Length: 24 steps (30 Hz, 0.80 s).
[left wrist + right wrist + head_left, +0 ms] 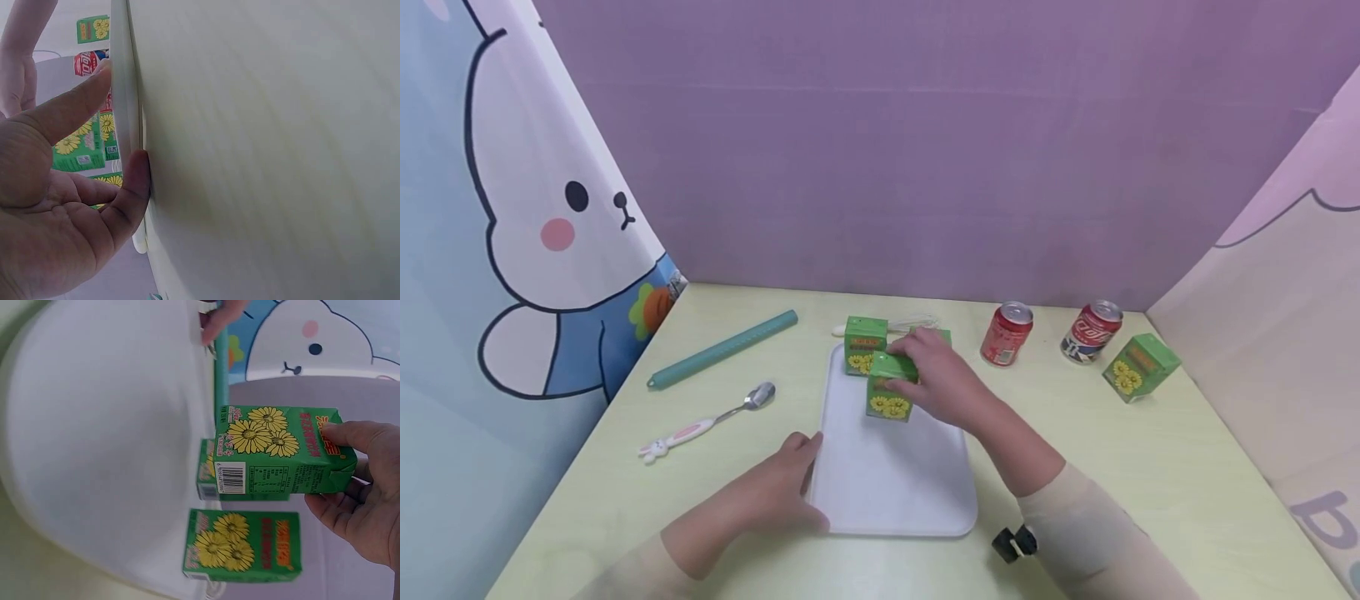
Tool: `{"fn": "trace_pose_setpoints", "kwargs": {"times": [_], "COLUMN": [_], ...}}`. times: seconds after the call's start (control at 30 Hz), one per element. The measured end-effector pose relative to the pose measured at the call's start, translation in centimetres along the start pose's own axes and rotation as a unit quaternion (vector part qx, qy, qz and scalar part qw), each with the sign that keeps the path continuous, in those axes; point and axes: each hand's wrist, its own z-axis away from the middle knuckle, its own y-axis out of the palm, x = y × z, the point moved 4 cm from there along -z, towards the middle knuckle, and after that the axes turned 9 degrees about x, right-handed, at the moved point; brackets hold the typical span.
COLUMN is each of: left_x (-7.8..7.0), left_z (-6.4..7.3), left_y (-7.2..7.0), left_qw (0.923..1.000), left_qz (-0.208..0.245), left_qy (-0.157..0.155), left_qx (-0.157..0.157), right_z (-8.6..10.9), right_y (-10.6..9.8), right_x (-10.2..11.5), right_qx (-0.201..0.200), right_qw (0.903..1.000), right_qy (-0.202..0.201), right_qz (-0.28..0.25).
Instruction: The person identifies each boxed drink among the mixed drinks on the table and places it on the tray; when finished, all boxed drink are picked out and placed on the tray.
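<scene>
My right hand holds a green drink carton printed with yellow flowers, thumb on one side and fingers on the other. It is upright over the white tray; whether its base touches cannot be told. Two similar cartons stand at the tray's far end: one at the left, the other mostly behind my right hand in the head view. At the tray's near left corner, my left hand grips the rim, the thumb and curled fingers against the edge in the left wrist view.
Right of the tray stand two red cans and another green carton. To the left lie a teal stick and a rabbit-handled spoon. A whisk-like utensil lies behind the cartons. A small black object is near my right sleeve.
</scene>
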Motion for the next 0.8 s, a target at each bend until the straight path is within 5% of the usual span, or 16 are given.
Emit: {"fn": "trace_pose_setpoints", "kwargs": {"times": [0.8], "left_x": [0.1], "left_z": [-0.2], "left_y": [0.1], "left_qw": [0.9997], "left_qz": [-0.01], "left_qy": [0.015], "left_qx": [-0.014], "right_z": [-1.6], "right_y": [3.2], "right_x": [0.7], "right_qx": [0.026], "right_qw": [0.9996], "right_qy": [-0.005], "right_qz": [0.004]}}
